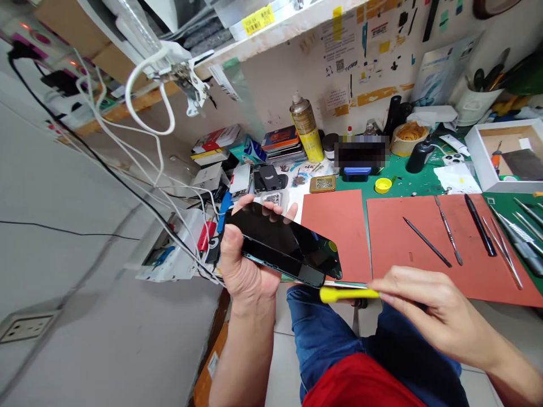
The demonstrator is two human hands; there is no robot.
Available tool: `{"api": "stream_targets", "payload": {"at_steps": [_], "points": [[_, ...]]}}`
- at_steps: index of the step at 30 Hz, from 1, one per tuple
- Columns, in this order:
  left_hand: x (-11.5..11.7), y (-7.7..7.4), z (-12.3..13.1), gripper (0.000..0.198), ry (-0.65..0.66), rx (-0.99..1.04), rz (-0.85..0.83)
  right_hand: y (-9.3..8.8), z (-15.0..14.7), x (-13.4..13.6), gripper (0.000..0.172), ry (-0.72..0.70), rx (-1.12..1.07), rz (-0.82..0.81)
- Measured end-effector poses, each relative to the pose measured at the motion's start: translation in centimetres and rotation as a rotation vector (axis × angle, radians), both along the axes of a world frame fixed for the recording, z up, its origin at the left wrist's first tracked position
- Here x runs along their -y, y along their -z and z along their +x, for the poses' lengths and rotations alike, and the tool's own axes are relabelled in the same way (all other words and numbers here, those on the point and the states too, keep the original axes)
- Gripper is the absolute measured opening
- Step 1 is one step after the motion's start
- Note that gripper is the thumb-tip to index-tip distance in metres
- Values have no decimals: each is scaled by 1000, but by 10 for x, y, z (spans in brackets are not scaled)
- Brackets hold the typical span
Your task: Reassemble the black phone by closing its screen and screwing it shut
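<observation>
Pinched in the right hand (424, 299): a yellow stick (348, 294). Clamped in the left hand (250, 277), in mid-air near the orange mat (341, 217): a phone (284, 240), probably light, stiff, slippery and fragile, best held by its sides.

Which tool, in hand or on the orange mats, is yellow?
The yellow, flared-tip stick in the right hand; slim tools on the orange mats look dark or silvery.

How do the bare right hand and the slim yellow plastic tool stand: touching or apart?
Touching. The head view shows the bare right hand gripping one end of the slim yellow plastic tool, its wider end jutting out beyond the grip.
</observation>
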State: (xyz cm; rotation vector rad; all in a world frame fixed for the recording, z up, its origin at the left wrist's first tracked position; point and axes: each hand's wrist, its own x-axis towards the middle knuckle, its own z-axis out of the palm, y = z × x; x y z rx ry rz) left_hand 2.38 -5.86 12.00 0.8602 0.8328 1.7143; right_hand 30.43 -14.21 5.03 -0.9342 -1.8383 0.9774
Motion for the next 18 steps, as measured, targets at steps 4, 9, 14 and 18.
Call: {"api": "stream_targets", "payload": {"at_steps": [4, 9, 14, 18], "points": [[-1, 1, -2, 54, 6, 42, -1, 9, 1, 3, 32, 44, -34, -9], [-2, 3, -2, 52, 15, 44, 15, 17, -14, -2, 38, 143, -50, -1], [-1, 1, -1, 51, 15, 15, 19, 14, -13, 1, 34, 101, -65, -51], [0, 0, 0, 51, 8, 6, 23, 11, -7, 3, 33, 103, -79, -64]]}}
